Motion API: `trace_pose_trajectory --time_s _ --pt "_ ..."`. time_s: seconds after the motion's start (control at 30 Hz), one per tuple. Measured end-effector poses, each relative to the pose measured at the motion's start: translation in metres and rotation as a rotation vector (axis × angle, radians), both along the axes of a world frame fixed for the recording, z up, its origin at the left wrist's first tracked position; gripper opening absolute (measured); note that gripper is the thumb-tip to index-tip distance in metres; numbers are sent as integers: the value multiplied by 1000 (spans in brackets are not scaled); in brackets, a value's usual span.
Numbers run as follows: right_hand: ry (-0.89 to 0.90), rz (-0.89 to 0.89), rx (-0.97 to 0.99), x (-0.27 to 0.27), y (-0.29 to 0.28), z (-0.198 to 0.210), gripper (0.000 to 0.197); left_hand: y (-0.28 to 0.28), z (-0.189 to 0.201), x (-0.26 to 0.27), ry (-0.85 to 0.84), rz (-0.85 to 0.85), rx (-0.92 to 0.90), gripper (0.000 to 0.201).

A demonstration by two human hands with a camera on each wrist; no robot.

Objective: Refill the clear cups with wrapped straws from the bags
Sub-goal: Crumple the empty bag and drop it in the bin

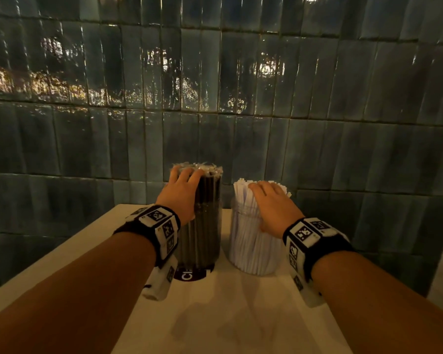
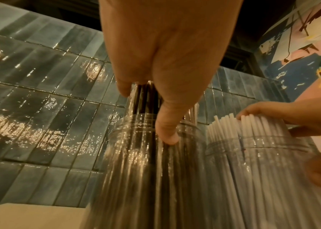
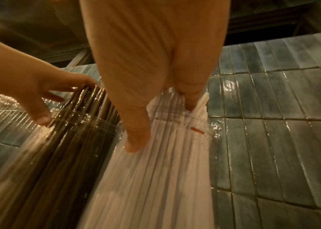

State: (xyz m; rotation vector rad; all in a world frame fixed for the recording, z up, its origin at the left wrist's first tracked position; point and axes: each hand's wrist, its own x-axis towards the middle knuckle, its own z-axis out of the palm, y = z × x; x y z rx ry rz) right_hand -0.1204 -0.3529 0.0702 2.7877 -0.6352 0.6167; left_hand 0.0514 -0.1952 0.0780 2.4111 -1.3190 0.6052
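Two clear cups stand side by side on a white counter (image 1: 241,315) against the tiled wall. The left cup (image 1: 202,241) (image 2: 145,170) (image 3: 57,155) is packed with black straws in clear wrappers. My left hand (image 1: 183,185) (image 2: 161,62) (image 3: 38,93) lies over their tops, its thumb down the side at the rim. The right cup (image 1: 251,249) (image 2: 253,170) (image 3: 155,178) is packed with white paper-wrapped straws. My right hand (image 1: 271,200) (image 3: 151,62) (image 2: 292,114) lies over those tops the same way, thumb against the cup's wall. No bag is in view.
Glossy blue-grey tiles (image 1: 215,98) rise right behind the cups. A dark round sticker (image 1: 189,275) shows under the left cup. The counter narrows toward the wall and drops off on both sides. A painted mural (image 2: 312,62) is on the wall to the right.
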Motion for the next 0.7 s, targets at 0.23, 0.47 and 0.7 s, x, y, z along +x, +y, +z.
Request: trace_pose_trajectory --time_s 0.23,0.47,0.7 --pt "-7 1 15 29 -20 -2 99 -18 -1 15 25 -7 -13 103" --pt "-35 21 -14 39 -30 -5 98 -28 -4 24 44 -30 -51 99" --pt "-12 8 -34 40 -32 -5 98 -29 -7 28 23 -29 -42 101"
